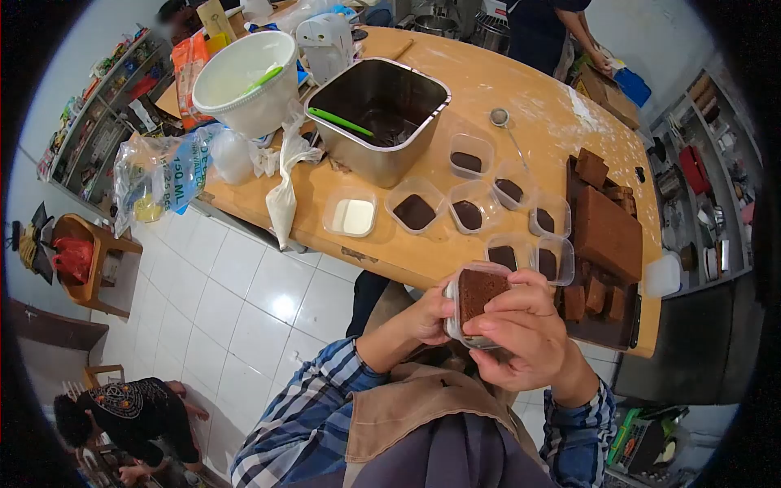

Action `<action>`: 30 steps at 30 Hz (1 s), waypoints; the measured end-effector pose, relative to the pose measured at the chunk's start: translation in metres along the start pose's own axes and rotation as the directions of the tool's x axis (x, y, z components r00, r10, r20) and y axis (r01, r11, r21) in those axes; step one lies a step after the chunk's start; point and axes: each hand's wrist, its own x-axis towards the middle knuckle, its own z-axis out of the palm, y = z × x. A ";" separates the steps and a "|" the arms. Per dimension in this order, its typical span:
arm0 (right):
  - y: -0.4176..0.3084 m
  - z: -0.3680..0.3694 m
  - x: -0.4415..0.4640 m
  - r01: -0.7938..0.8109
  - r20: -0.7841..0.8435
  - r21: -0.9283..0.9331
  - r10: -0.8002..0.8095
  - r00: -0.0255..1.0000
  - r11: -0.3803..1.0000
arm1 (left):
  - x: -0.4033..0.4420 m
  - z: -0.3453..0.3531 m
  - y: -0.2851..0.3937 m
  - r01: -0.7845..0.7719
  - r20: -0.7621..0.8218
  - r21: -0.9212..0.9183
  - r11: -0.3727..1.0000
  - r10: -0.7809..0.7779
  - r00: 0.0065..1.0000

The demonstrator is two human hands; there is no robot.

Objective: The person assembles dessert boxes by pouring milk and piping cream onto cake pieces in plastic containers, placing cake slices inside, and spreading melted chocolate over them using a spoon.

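Close in front of my body, my left hand (pixel 429 315) is closed around a clear plastic container (pixel 452 327). A square piece of chocolate cake (pixel 480 293) fills its top, with something white visible at the side below. My right hand (pixel 525 329) has its fingers and thumb on the cake piece and against the container's right side. Just beyond my hands stand several clear containers with a dark chocolate layer, such as one container (pixel 415 211). Another container (pixel 355 216) holds a white cream layer.
A dark tray (pixel 606 329) at right carries a chocolate cake slab (pixel 608 234) and cut pieces. Behind stand a metal tin (pixel 382 159) with a green spatula (pixel 340 122), and a white bucket (pixel 244 93). A piping bag (pixel 281 199) hangs over the table edge. Two people are nearby.
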 end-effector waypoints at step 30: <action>0.009 -0.016 -0.002 -0.190 0.043 -0.072 0.194 0.980 0.979 | -0.003 0.001 -0.015 0.147 0.100 -0.222 0.964 -0.127 0.987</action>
